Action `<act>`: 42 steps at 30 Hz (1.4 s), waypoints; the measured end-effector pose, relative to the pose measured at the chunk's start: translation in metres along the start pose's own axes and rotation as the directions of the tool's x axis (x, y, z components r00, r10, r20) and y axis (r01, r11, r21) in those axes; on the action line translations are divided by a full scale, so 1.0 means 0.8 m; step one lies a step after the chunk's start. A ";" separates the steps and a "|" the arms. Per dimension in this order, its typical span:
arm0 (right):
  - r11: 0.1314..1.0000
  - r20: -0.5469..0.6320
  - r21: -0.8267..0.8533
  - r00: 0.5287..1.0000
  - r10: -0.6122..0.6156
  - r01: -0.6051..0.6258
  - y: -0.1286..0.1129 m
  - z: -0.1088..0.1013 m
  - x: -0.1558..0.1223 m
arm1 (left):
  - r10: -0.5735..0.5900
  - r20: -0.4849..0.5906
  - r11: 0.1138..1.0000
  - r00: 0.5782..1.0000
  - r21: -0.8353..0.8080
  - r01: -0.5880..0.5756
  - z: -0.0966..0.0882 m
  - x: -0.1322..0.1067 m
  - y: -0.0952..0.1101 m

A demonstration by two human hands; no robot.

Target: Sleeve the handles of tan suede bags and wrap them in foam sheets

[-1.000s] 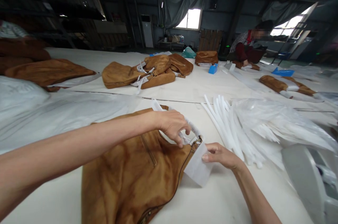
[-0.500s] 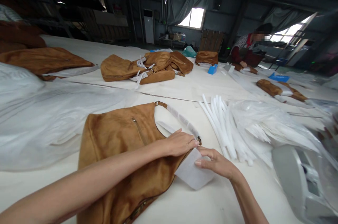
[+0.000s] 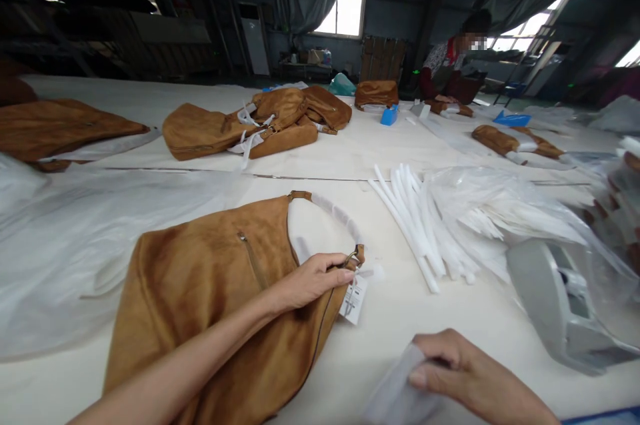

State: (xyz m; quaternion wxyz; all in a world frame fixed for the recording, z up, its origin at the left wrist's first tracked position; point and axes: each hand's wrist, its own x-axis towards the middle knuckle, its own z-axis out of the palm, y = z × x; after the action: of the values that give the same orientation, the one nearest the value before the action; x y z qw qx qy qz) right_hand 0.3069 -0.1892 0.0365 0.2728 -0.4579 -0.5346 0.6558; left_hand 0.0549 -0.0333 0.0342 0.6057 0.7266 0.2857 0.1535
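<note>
A brown suede-like handbag point(image 3: 200, 278) lies on the white table before me, its strap point(image 3: 335, 211) wrapped in thin white material. My left hand point(image 3: 315, 278) grips the bag's corner by the metal ring, thumb and fingers closed on it. Just below those fingers hangs a printed white tag point(image 3: 353, 301). To the right and nearer to me, my right hand point(image 3: 460, 365) pinches a thin translucent white sheet point(image 3: 400, 388), apart from the bag. The sheet is partly blurred.
White foam-like rods point(image 3: 410, 225) lie beyond the bag, beside a clear plastic bag point(image 3: 480, 205) and a grey device point(image 3: 555, 305). Plastic sheeting point(image 3: 125, 231) covers the left. More brown bags point(image 3: 215, 131) lie across the table. A person point(image 3: 450, 65) works at the far right.
My right hand has moved away from the bag, down and right, with the white sheet. The printed tag now shows. My left hand remains at the strap ring.
</note>
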 end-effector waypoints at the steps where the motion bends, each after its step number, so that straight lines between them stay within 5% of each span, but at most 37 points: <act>1: 0.998 -0.103 0.065 0.994 0.026 -0.019 0.006 -0.006 0.001 | -0.010 -0.008 0.993 1.000 -0.121 0.009 0.000 -0.004 -0.001; 4: 0.987 -0.355 0.161 0.932 0.069 -0.012 0.013 -0.032 0.021 | -0.045 -0.032 0.959 0.998 -0.281 0.034 0.002 -0.010 -0.006; 7: 0.995 -0.460 0.095 0.887 0.039 0.005 0.005 -0.051 0.066 | -0.065 -0.068 0.953 0.996 -0.299 0.042 0.006 -0.013 -0.013; 11: 1.000 -0.424 -0.021 0.905 0.008 -0.018 -0.011 -0.044 0.139 | -0.139 -0.090 0.922 0.986 -0.376 0.095 0.011 -0.017 -0.017; 16: 0.996 -0.360 0.070 0.932 -0.034 0.064 -0.020 -0.018 0.198 | -0.242 -0.135 0.848 0.961 -0.511 0.141 0.017 -0.023 -0.015; 23: 0.908 -0.201 0.376 0.973 -0.113 0.183 -0.023 -0.012 0.200 | -0.458 -0.258 0.721 0.850 -0.667 0.186 0.012 -0.024 -0.024; 30: 0.948 -0.217 0.275 0.971 -0.101 0.160 -0.029 -0.006 0.197 | -0.385 -0.186 0.721 0.904 -0.672 0.169 0.013 -0.022 -0.023; 35: 0.884 -0.107 0.456 0.993 -0.058 0.101 0.003 -0.010 0.169 | -0.322 -0.226 0.768 0.919 -0.630 0.114 0.019 -0.022 -0.022; 42: 0.844 -0.349 0.514 0.936 0.046 0.151 0.029 0.012 0.167 | -0.382 -0.261 0.742 0.886 -0.658 0.126 0.021 -0.019 -0.029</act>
State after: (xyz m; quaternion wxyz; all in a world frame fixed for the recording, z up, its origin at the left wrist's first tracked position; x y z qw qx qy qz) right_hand 0.2434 -0.0869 -0.0269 0.4974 -0.4576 -0.2871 0.6787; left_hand 0.0471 -0.0532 0.0100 0.7596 0.3935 0.4284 0.2911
